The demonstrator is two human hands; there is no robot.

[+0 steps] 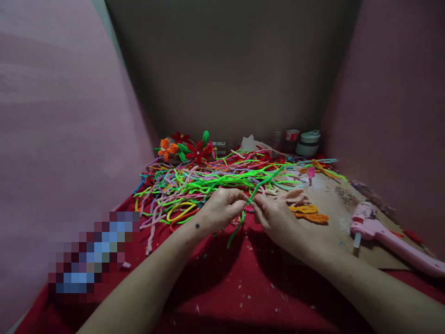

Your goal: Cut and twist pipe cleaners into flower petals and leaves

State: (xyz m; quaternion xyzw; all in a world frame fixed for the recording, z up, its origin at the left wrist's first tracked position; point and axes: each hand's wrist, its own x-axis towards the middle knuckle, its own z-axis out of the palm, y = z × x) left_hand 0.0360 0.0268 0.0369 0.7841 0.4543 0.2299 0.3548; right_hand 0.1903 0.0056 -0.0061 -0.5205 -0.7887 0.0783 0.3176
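Observation:
My left hand and my right hand meet over the red cloth, both pinched on one green pipe cleaner. Its upper end rises to the right toward the pile; its lower end hangs down between my wrists. Just beyond my fingers lies a big loose pile of pipe cleaners in green, purple, pink, yellow and red.
Finished pipe-cleaner flowers, red and orange, stand at the back left. Jars sit at the back right. A pink glue gun lies on a cardboard sheet at right, beside orange pipe-cleaner shapes. Pink walls close both sides.

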